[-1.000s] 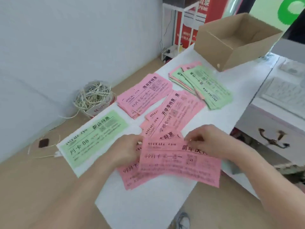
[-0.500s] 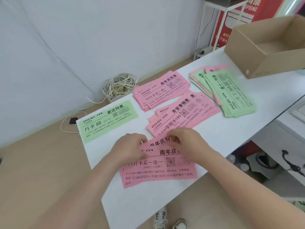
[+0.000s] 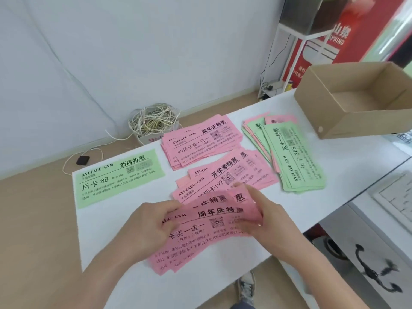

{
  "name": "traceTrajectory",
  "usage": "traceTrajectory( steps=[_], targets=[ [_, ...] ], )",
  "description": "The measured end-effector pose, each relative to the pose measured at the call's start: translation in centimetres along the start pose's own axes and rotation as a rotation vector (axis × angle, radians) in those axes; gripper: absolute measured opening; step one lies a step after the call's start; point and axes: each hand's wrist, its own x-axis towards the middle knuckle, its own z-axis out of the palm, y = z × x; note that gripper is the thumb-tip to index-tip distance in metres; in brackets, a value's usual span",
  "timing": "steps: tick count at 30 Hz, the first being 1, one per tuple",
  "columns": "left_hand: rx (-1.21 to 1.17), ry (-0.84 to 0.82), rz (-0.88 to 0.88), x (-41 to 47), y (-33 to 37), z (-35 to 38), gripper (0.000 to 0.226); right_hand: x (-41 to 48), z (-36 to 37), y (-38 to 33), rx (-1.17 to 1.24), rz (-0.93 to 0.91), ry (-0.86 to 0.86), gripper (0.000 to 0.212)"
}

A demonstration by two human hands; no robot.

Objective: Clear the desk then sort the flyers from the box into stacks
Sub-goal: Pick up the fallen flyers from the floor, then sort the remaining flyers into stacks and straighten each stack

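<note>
A small bundle of pink flyers [image 3: 200, 233] lies at the desk's near edge. My left hand [image 3: 147, 228] pinches its left end and my right hand [image 3: 263, 221] grips its right end. Beyond it a pink stack [image 3: 225, 175] is fanned out, and a second pink stack [image 3: 200, 141] lies further back. A single green flyer [image 3: 116, 177] rests flat at the left. A mixed green and pink pile [image 3: 292, 155] sits at the right. The cardboard box [image 3: 356, 121] stands open at the far right, its visible inside empty.
The white desk [image 3: 347, 157] ends close to my body, with a shoe on the floor below. A tub of tangled white cords [image 3: 153, 123] stands on the floor by the wall. A white cabinet [image 3: 379, 241] is at the right, and a red banner [image 3: 323, 41] stands behind.
Both hands have drawn the pink flyers together into a tighter bundle and lifted its top edge. My view has swung left and closer to the desk.
</note>
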Motion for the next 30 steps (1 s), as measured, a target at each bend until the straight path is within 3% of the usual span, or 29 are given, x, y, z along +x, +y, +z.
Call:
traceTrajectory(
  steps=[3,5,9,12,16,23,30],
  targets=[
    [-0.036,0.101,-0.128,1.2,1.6,0.6,0.021,1.7,-2.9,1.4,0.263,0.009,-0.019,0.036],
    [-0.228,0.211,-0.237,2.0,2.6,1.0,0.016,3.4,-5.4,2.6,0.402,0.023,-0.015,0.020],
    [-0.795,0.341,-0.336,2.8,5.7,1.8,0.019,6.5,-9.0,3.8,0.487,0.043,0.030,0.015],
    [-0.894,0.386,-0.356,4.3,7.5,2.5,0.034,8.6,-10.5,3.5,0.489,0.071,-0.038,0.010],
    [-0.767,0.535,-0.352,8.0,8.3,1.3,0.044,11.6,-11.7,2.3,0.459,0.072,-0.169,0.016],
    [-0.319,0.592,-0.309,17.7,5.7,-3.3,0.045,19.3,-10.6,1.0,0.036,-0.001,0.068,0.058],
    [0.025,0.610,-0.271,21.2,4.9,-2.5,0.062,22.3,-9.3,0.9,-0.332,-0.074,-0.012,0.055]
  ],
)
